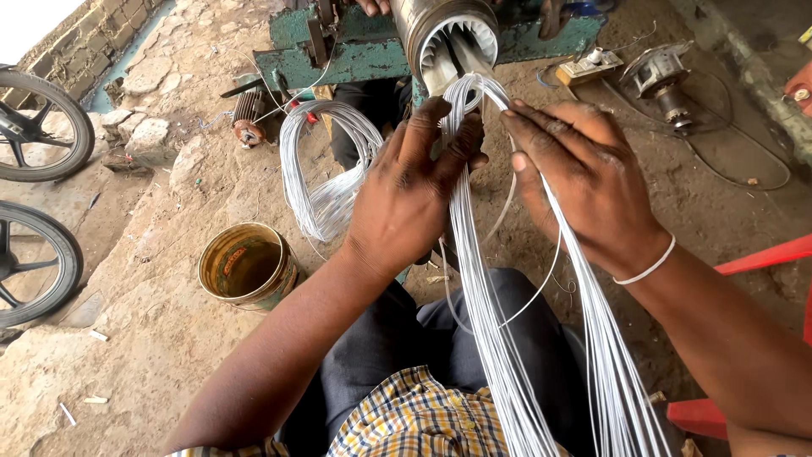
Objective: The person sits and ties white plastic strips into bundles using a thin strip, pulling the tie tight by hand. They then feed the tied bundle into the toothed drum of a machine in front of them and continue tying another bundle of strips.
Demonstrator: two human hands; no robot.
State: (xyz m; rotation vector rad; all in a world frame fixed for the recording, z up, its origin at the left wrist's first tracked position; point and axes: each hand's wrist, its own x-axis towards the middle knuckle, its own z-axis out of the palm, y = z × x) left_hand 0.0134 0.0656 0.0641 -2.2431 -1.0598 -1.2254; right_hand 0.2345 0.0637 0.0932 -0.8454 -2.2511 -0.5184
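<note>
A cylindrical metal motor stator (pixel 444 30) with slotted teeth lies on a green stand (pixel 355 51) in front of me. A long bundle of white wire strands (pixel 486 322) runs from its slots down over my lap. My left hand (pixel 410 190) grips the bundle just below the stator's mouth, fingers wrapped around the strands. My right hand (pixel 584 178) rests on the right side of the bundle, fingers spread over the strands, a white band on its wrist. A second loop of white wire (pixel 326 169) hangs from the stand at the left.
A rusty tin bucket (pixel 245 264) stands on the dirt floor at the left. Two motorcycle wheels (pixel 38 127) are at the far left. A motor part (pixel 664 80) with cables lies at the upper right. Another person's hand (pixel 372 7) is behind the stator. Red plastic furniture (pixel 753 258) is at the right.
</note>
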